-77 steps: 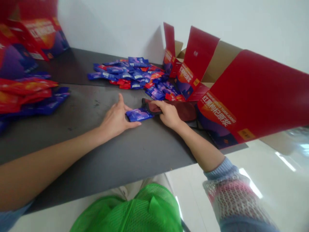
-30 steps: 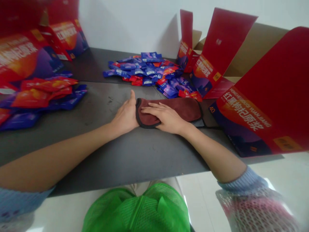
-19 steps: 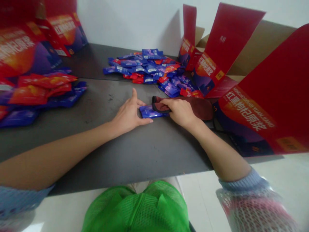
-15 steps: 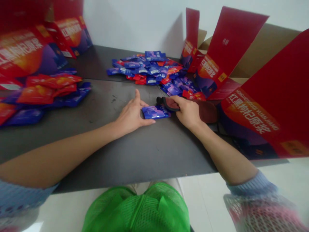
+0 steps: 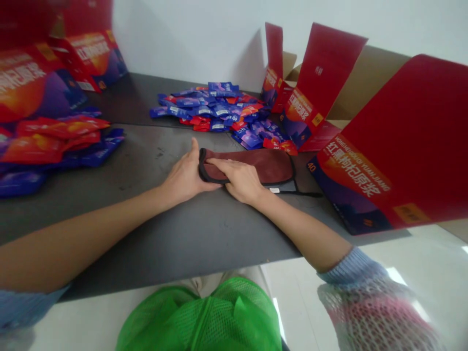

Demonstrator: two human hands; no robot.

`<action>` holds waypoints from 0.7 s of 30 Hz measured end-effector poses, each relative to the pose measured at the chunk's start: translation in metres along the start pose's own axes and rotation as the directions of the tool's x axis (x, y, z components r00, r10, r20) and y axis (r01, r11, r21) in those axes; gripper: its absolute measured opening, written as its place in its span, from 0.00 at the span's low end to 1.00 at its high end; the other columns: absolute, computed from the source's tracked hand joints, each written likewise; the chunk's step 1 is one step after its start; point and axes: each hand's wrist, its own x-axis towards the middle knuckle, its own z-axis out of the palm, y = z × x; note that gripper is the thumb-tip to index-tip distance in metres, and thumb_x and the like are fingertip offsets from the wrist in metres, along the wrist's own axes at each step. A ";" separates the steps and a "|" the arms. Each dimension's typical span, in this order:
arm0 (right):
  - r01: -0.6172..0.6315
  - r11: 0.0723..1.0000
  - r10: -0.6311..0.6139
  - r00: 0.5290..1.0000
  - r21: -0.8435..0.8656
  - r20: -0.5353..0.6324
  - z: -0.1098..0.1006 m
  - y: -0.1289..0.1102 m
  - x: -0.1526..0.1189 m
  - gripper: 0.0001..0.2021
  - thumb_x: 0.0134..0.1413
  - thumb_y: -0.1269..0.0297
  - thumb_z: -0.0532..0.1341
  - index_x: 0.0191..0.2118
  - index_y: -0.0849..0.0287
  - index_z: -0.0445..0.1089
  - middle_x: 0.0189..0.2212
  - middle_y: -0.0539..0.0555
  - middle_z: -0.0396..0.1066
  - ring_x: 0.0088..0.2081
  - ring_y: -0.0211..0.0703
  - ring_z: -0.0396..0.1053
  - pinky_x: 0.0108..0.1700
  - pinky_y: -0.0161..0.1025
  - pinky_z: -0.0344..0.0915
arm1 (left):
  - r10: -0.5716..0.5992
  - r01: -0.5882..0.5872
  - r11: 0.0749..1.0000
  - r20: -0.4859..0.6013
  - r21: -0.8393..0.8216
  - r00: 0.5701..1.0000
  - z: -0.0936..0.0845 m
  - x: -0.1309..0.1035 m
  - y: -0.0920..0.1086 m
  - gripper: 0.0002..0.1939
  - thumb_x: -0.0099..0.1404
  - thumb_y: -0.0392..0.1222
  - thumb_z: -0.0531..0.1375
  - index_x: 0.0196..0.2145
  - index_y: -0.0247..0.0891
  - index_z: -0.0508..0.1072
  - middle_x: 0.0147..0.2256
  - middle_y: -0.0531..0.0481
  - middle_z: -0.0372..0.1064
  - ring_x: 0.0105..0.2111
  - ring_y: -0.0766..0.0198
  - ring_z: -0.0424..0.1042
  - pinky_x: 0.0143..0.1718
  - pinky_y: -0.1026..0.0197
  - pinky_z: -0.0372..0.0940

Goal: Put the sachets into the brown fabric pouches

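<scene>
A brown cloth piece with black edging [image 5: 270, 163], shaped like an eye mask, lies flat on the dark table. My right hand [image 5: 243, 180] rests on top of its left half, fingers stretched along the cloth; its thumb is hidden. At the cloth's left end is my left hand [image 5: 185, 173], thumb and fingers spread around that end. The purple-blue sachet that lay between the hands is out of sight, perhaps under the cloth. Beyond the cloth lies a pile of blue and red sachets [image 5: 215, 105].
At the left stand red printed boxes [image 5: 93, 56] behind another heap of sachets [image 5: 54, 141]. Open red cartons [image 5: 365, 170] with raised flaps stand on the right. A black strap with a white tag [image 5: 275, 190] trails from the cloth. The table's front edge [image 5: 190, 280] is near me.
My right hand has moved left with the brown cloth, up to my left hand, and now lies with fingers stretched out on it. The sachet between the hands has become hidden.
</scene>
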 end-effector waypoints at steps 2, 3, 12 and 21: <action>0.069 0.997 -0.069 0.998 0.041 -0.002 0.001 0.004 0.000 0.34 0.52 0.76 0.55 0.67 0.61 0.64 0.63 0.57 0.71 0.63 0.46 0.69 0.70 0.47 0.56 | 0.012 -0.012 1.000 0.022 -0.004 1.000 -0.001 0.001 -0.001 0.75 0.46 0.53 0.76 0.75 0.31 0.33 0.63 0.29 0.63 0.62 0.36 0.66 0.58 0.42 0.65; 0.099 0.993 -0.099 0.995 0.064 -0.005 0.001 0.006 0.000 0.35 0.52 0.77 0.55 0.67 0.60 0.64 0.63 0.55 0.72 0.63 0.46 0.69 0.72 0.48 0.53 | 0.022 -0.022 1.000 0.031 -0.001 0.999 -0.002 0.002 -0.001 0.75 0.46 0.53 0.76 0.76 0.32 0.32 0.62 0.30 0.64 0.61 0.36 0.67 0.58 0.42 0.65; 0.024 0.993 -0.017 0.997 0.116 -0.069 -0.015 0.013 -0.001 0.22 0.60 0.68 0.54 0.58 0.56 0.72 0.56 0.52 0.77 0.59 0.47 0.73 0.63 0.44 0.64 | 0.186 -0.186 0.982 0.046 0.007 0.982 0.003 0.003 -0.002 0.72 0.51 0.52 0.73 0.75 0.29 0.27 0.51 0.38 0.75 0.55 0.43 0.72 0.55 0.45 0.66; -0.518 0.822 0.474 0.852 -0.235 -0.222 -0.038 0.025 -0.012 0.21 0.64 0.61 0.54 0.59 0.53 0.73 0.42 0.60 0.82 0.46 0.61 0.79 0.45 0.49 0.71 | 0.113 -0.112 0.993 0.017 -0.048 0.993 0.002 -0.002 0.005 0.73 0.52 0.51 0.74 0.75 0.31 0.26 0.49 0.41 0.78 0.49 0.49 0.75 0.54 0.49 0.66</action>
